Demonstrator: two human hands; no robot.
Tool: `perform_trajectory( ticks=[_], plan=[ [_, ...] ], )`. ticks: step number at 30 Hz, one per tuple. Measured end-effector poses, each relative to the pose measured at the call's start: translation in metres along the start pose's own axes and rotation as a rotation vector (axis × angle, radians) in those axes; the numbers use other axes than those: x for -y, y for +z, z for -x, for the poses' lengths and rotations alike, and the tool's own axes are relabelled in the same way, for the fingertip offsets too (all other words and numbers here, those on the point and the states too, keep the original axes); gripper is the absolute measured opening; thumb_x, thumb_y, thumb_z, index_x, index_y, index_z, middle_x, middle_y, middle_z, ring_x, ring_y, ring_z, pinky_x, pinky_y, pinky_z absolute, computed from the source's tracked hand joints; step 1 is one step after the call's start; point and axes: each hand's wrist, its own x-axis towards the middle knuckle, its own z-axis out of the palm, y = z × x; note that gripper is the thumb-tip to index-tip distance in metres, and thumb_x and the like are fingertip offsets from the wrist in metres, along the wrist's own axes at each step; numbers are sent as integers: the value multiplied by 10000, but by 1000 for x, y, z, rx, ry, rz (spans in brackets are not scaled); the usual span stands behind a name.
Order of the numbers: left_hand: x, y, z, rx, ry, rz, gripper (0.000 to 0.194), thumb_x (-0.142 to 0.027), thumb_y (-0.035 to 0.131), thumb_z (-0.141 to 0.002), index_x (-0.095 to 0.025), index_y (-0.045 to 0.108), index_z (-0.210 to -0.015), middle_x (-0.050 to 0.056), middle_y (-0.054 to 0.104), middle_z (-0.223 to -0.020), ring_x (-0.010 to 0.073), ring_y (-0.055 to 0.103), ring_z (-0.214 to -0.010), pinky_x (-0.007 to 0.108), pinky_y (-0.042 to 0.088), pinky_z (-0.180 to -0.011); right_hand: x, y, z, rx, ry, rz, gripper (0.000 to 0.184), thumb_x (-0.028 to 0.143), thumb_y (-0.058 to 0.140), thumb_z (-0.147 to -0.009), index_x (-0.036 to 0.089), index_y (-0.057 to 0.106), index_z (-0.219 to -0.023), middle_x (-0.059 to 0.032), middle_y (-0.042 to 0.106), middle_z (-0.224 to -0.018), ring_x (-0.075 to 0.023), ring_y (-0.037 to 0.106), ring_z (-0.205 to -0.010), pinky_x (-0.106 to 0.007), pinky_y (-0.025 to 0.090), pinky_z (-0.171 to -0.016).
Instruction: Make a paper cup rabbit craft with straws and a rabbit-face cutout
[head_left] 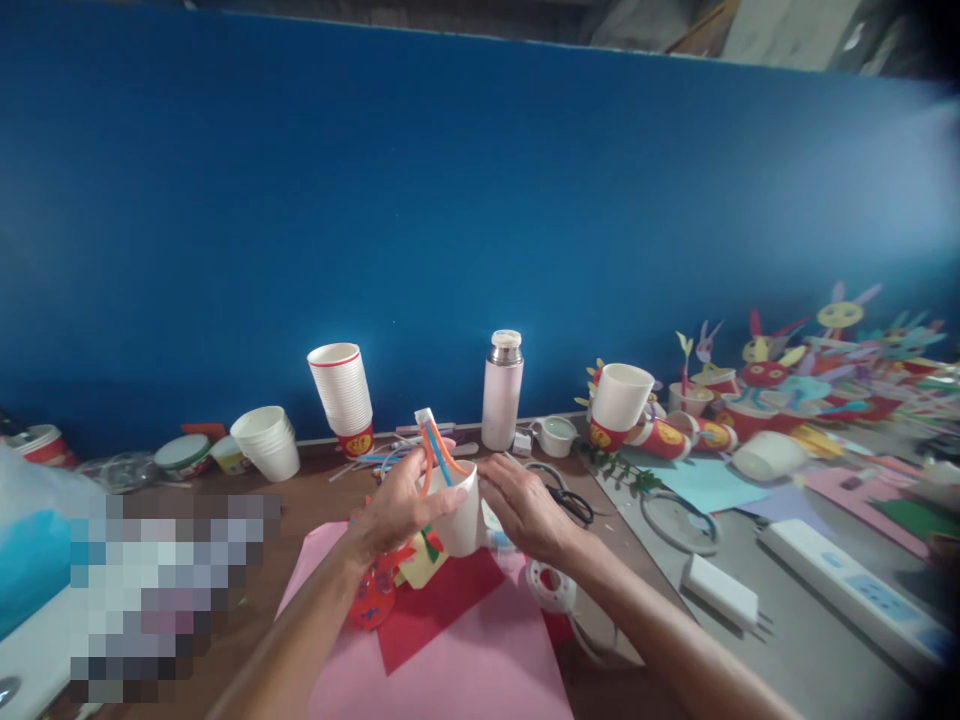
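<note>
In front of me my left hand (394, 510) is closed on a white paper cup (463, 525), its thumb lying across the cup's near side. Orange and blue strips (433, 448) rise from the cup's mouth and lean left, with a white piece at their top. My right hand (529, 508) is at the cup's right side, fingers stretched out and close together; whether they touch the cup is hard to tell. Beneath both hands lie red paper (442, 610), pink paper (480, 670) and a red shiny cutout (373, 597).
A stack of paper cups (341, 390) and a pink thermos (502, 395) stand by the blue partition (450, 200). Black-handled scissors (574, 505) and a tape roll (551, 585) lie right. Farther right are a power strip (862, 590), a charger (720, 590) and several paper-cup rabbits (765, 375).
</note>
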Motion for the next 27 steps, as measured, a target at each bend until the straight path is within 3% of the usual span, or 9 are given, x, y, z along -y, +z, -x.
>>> perform_trajectory(
  ticks=[3,9,15,27],
  plan=[
    [-2,-2,0,23,37,-57,569,-304,640,-697,-154,416,-1199,121,537,-1214,259,447,-1167,385,341,-973,-5,7,2,-59,0,22,191,147,344,-879,168,519,-952,-56,535,-826,-160,501,-774,-265,392,-683],
    [-4,-1,2,42,98,-206,579,-286,641,-694,-167,418,-1214,111,491,-1270,242,416,-1195,371,306,-1006,-14,17,7,-143,-18,126,129,164,399,-848,161,528,-852,-38,525,-740,-145,487,-677,-249,361,-618],
    [-9,1,4,87,115,-183,548,-223,620,-693,-183,413,-1199,85,562,-1172,234,486,-1119,361,384,-934,-15,17,8,-153,-41,183,118,166,419,-830,164,536,-847,-25,517,-707,-132,475,-637,-233,337,-575],
    [-12,-1,5,90,111,-156,585,-240,666,-661,-199,432,-1196,92,491,-1269,247,423,-1183,371,301,-995,-16,16,8,-145,-31,165,188,182,387,-858,166,572,-880,-33,523,-700,-135,489,-649,-234,360,-586]
  ],
)
